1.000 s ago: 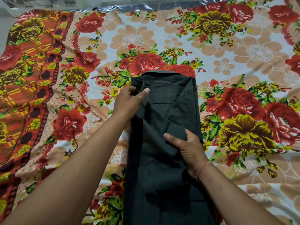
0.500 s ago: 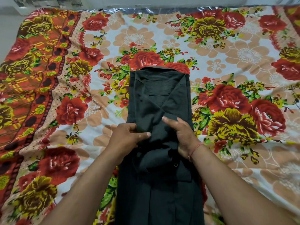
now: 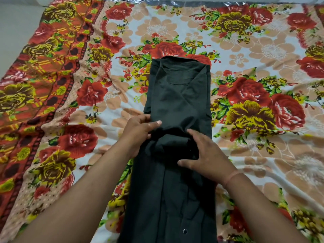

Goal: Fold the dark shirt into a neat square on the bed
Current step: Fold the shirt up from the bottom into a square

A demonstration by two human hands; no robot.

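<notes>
The dark shirt (image 3: pixel 178 95) lies lengthwise on the bed as a long narrow strip, collar end far from me and hem end running under my arms to the bottom edge. A folded sleeve forms a bulge across its middle. My left hand (image 3: pixel 138 130) pinches the shirt's left edge beside that bulge, thumb on top of the cloth. My right hand (image 3: pixel 205 155) rests on the shirt's right side, fingers spread and cupped against the sleeve bulge. A thin band circles my right wrist.
The floral bedsheet (image 3: pixel 263 76) with red and yellow roses covers the whole bed. An orange patterned border (image 3: pixel 40 67) runs down the left side. A strip of shiny grey material (image 3: pixel 201 2) shows along the far edge.
My left hand has come down from the shirt's upper left edge to its middle. My right hand has shifted over the sleeve bulge, and both hands now sit side by side.
</notes>
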